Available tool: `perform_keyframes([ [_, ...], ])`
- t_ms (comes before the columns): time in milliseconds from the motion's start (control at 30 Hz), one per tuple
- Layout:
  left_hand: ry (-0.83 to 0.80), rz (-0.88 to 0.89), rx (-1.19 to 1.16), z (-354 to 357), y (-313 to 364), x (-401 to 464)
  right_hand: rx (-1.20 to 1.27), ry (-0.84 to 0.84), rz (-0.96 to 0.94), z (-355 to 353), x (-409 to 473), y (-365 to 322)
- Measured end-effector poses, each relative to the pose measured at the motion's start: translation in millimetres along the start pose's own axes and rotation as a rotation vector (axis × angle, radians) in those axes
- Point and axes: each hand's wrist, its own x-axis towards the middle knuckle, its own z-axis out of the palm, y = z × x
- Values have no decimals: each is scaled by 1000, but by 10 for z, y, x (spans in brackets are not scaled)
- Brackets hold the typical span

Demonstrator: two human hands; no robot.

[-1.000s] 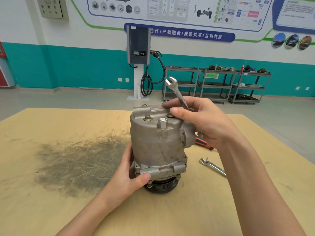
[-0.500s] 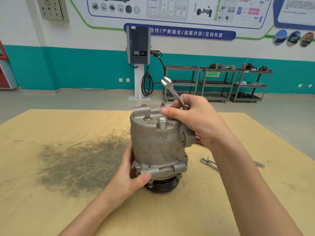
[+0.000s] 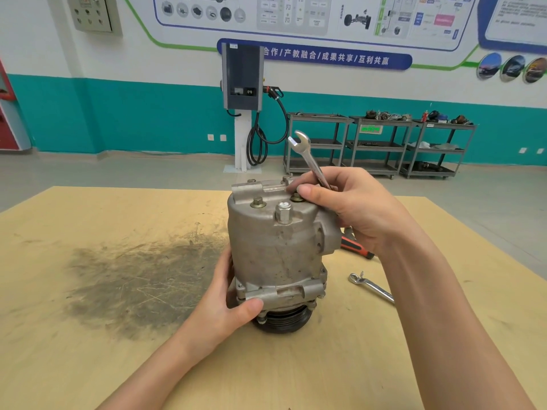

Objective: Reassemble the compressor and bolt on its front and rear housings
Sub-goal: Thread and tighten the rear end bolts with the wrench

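A grey metal compressor [image 3: 275, 250] stands upright on the wooden table [image 3: 103, 365], its black pulley [image 3: 284, 321] underneath. Bolts [image 3: 258, 202] stick up from its top housing, the tallest one [image 3: 283, 212] at the front. My left hand [image 3: 228, 309] grips the lower flange from the left, thumb across the front. My right hand [image 3: 349, 208] sits at the top right of the housing and holds a silver open-end wrench [image 3: 307, 156], whose jaw points up and away. The thumb and fingertips touch a bolt [image 3: 296, 197] there; the wrench's lower end is hidden in the hand.
A second silver wrench [image 3: 370, 287] lies on the table right of the compressor. A red-and-black handled tool [image 3: 356, 248] lies behind my right wrist. A dark greasy stain [image 3: 142, 279] covers the table's left middle. Shelving carts and a charger stand far behind.
My right hand with the wrench has shifted slightly left and back over the top bolt. The compressor and my left hand have stayed in place.
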Motion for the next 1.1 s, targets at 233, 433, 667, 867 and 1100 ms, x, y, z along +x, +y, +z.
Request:
perform_keyframes([
  [233,6,-11,-11,17,23,-5,-119,51,-15,22,28,-4],
  [433,9,-12,-5,6,-8,11,-262,225,-22,143,39,15],
  [667,-1,-5,-8,5,-11,9,-165,152,-11,78,19,-8],
  [867,2,2,-6,6,6,7,-29,24,9,-1,0,-7],
  [1100,6,4,11,-1,-22,9,-204,142,14,66,36,0],
])
